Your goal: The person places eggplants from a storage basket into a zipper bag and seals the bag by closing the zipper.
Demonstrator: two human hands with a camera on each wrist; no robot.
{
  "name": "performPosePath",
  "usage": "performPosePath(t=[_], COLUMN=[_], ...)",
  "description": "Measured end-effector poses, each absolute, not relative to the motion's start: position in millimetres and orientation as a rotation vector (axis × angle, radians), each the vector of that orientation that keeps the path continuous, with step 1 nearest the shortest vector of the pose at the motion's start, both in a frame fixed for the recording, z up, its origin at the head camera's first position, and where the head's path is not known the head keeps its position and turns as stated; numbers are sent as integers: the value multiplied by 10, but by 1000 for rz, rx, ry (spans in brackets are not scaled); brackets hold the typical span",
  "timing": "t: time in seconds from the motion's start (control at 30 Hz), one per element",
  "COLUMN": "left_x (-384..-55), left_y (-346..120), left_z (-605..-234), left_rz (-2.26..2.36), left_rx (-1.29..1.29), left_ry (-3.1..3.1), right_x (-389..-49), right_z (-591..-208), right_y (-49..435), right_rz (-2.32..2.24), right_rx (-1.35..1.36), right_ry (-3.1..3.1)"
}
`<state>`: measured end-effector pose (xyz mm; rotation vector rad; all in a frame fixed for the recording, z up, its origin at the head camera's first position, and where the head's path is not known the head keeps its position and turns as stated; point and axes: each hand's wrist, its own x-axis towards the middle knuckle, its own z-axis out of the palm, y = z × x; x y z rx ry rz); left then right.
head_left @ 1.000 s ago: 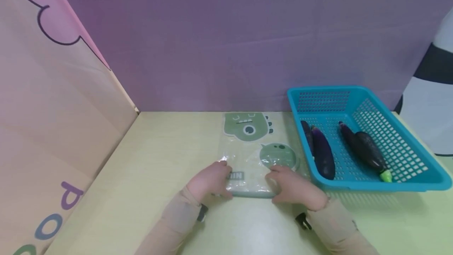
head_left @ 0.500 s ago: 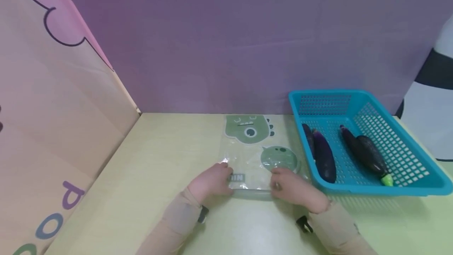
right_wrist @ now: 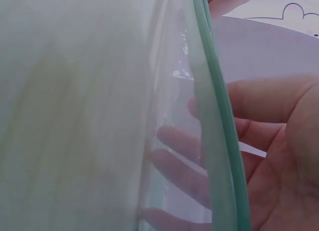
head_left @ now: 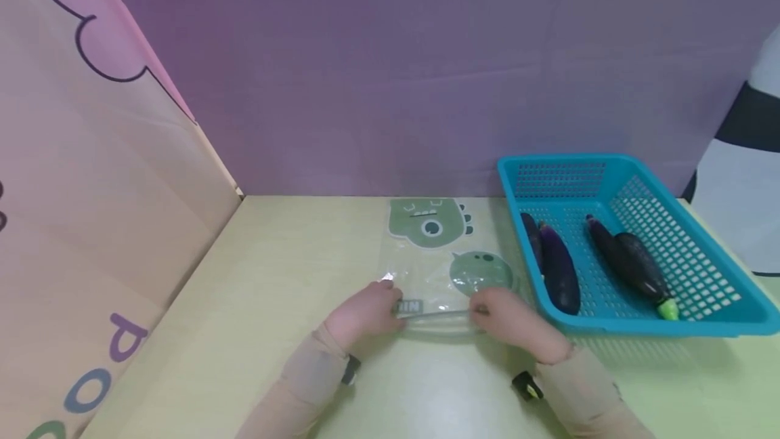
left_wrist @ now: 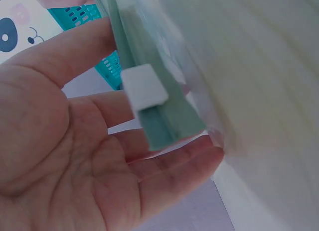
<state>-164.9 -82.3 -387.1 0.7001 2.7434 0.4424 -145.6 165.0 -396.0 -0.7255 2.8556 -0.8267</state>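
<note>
A clear plastic zip bag point(head_left: 426, 269) with green dinosaur prints lies flat on the table, its green-edged opening towards me. My left hand point(head_left: 370, 309) pinches the left end of that edge between thumb and fingers. There, in the left wrist view, a white slider point(left_wrist: 144, 86) sits close to the end of the green zip strip point(left_wrist: 172, 119). At the right part of the edge, my right hand point(head_left: 512, 322) pinches the strip and lifts it a little. Its fingers point(right_wrist: 184, 178) show through the clear film in the right wrist view, with the thumb on the other side.
A blue plastic basket point(head_left: 609, 324) stands right of the bag, close to my right hand. Several dark eggplants point(head_left: 559, 269) lie in it. A purple backdrop point(head_left: 365, 87) rises behind the table point(head_left: 274, 256), and a printed pink-beige panel point(head_left: 110, 188) borders its left side.
The bag's near edge has risen and parted into two lines between the hands. My right-hand fingers have drawn together on it and shifted slightly right; the left hand stays nearly in place.
</note>
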Motion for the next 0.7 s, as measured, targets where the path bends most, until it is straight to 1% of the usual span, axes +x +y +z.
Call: performPosePath(t=[0.23,0.37,0.7], left_x=[-1647,-1650,-1641], left_y=[-820,-815,-806], left_z=[-3887,-3889,-3880], left_rz=[410,378,355], left_rx=[684,658,686], left_ry=[2757,2751,2748], right_x=[-1460,-1463,-1454], right_z=[-3960,-3946,-3950], right_y=[1643,1641,1655], right_rz=[-856,-874,-944], right_rx=[-625,-628,-600], right_ry=[2868,2882,2871])
